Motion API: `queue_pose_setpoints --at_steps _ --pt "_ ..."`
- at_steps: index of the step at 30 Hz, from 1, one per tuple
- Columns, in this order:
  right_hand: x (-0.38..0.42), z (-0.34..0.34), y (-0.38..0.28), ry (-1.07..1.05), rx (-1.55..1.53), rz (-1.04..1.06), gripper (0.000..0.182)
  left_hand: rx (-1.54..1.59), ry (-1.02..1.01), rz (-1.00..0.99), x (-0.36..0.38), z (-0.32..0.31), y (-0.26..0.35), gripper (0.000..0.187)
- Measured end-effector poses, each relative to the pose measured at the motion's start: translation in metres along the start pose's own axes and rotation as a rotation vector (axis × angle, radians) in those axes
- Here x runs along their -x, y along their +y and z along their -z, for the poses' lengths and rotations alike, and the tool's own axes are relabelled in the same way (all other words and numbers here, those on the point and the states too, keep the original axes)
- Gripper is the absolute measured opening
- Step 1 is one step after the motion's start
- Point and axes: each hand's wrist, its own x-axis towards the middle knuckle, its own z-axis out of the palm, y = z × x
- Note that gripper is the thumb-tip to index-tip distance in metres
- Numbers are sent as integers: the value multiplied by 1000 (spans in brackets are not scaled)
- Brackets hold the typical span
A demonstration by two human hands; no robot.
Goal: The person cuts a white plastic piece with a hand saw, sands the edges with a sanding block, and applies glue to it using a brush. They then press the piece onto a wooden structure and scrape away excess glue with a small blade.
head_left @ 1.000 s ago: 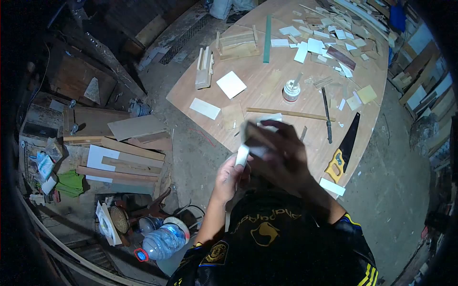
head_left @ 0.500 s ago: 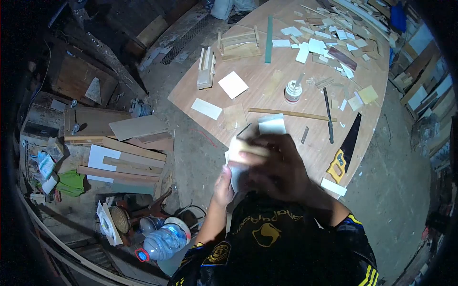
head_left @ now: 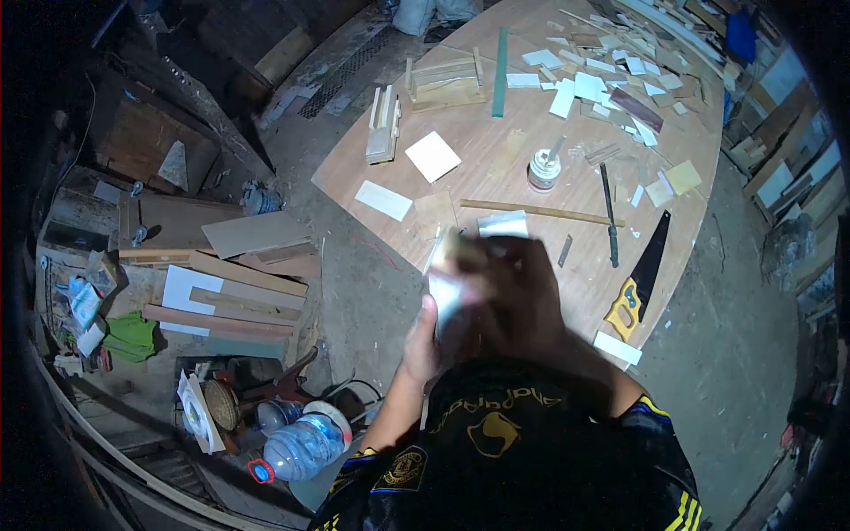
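Close to my body, my left hand (head_left: 421, 341) grips a white board piece (head_left: 445, 292) by its near left edge, thumb on top. My right hand (head_left: 518, 288) is smeared by motion, its fingers curled round a pale block (head_left: 460, 251) over the board's far end. Whether block and board touch is hard to make out. Just beyond my right hand, a white panel (head_left: 503, 224) lies on the table. A wooden stick (head_left: 542, 212) and a thin metal strip (head_left: 566, 250) are nearby.
The wooden table (head_left: 482, 190) bears an open glue jar (head_left: 544, 168), a handsaw (head_left: 637, 288), a dark rod (head_left: 611, 217) and several board offcuts (head_left: 589, 86). Two small wooden assemblies stand at the far left. A large plastic bottle (head_left: 305, 447) is at lower left.
My right hand and the pale block have shifted slightly up and away along the board, uncovering more of its white face. My left hand has moved slightly right.
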Motion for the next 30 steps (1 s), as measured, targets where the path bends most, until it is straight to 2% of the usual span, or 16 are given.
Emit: queue_pose_setpoints --at_steps 3,6,9,10,11,12,13,15,16,19,20,23,24,25,27,30 --pt "-3 -5 19 69 152 3 34 -1 -101 19 2 5 6 69" --pt "-7 16 -14 -86 -56 129 35 -54 3 27 7 2 4 69" --pt "-7 2 10 -89 79 -20 35 5 147 -76 3 0 -3 68" --pt "-15 1 17 -124 87 -109 34 -40 1 -135 -1 10 -1 62" --pt "-19 12 16 -92 -347 -205 34 -90 -141 -189 -3 21 1 57" --pt "-17 16 15 -65 -334 -124 33 -139 -279 -238 -4 29 -1 52" --pt "-13 17 12 -41 -324 -49 32 -138 -270 -234 -5 33 -7 52" --pt "-7 9 -3 -108 -433 68 32 -405 -83 -308 -5 35 -13 32" --pt "-6 10 -6 -164 -334 20 34 -340 -38 -226 -1 29 -5 23" --pt "-10 11 10 -221 -138 76 36 -552 -27 -220 -6 31 -2 23" --pt "-9 14 5 -220 -135 82 36 -516 -147 -340 -6 35 -2 27" --pt "-2 16 -9 -215 -193 135 34 -622 -136 -346 -9 50 -19 30" --pt "-5 13 4 -198 -164 79 37 -535 -83 -171 -5 46 -11 32" --pt "-6 9 14 -181 -127 32 41 -528 -83 -178 -2 36 -7 32" --pt "1 5 14 -165 -129 92 37 -100 -28 -63 -2 17 -3 50" --pt "-3 7 9 -238 -145 81 31 -348 -17 -124 -7 46 -19 30"
